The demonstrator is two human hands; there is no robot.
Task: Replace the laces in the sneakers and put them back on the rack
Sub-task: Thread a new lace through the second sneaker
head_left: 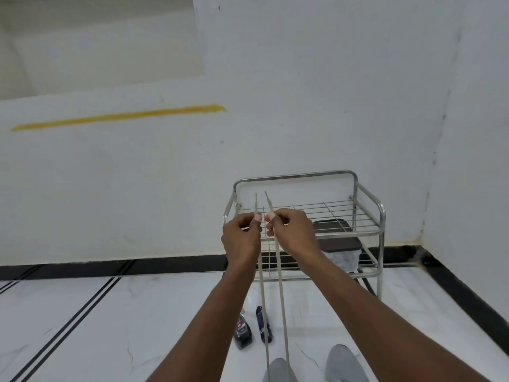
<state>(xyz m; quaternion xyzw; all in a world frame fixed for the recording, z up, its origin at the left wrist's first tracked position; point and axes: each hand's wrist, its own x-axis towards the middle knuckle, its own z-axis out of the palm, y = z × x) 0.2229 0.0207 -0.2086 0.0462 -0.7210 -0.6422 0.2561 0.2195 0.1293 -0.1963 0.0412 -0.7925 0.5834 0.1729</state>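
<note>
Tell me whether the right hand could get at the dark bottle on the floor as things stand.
Probably not at once. The right hand is pinching one lace end up in front of the rack, and the bottle stands on the floor below the left forearm. Nothing else blocks it.

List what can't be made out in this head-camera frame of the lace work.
- Sneakers: cut off by the bottom edge, so eyelets are unseen.
- Lace: both lower runs leave at the bottom edge; the left hand and right hand hide the pinched stretches.
- Two dark bottles on the floor: labels too small to read.
- Dark object on the rack: partly behind the wire shelf and the right hand, unidentifiable.
</note>
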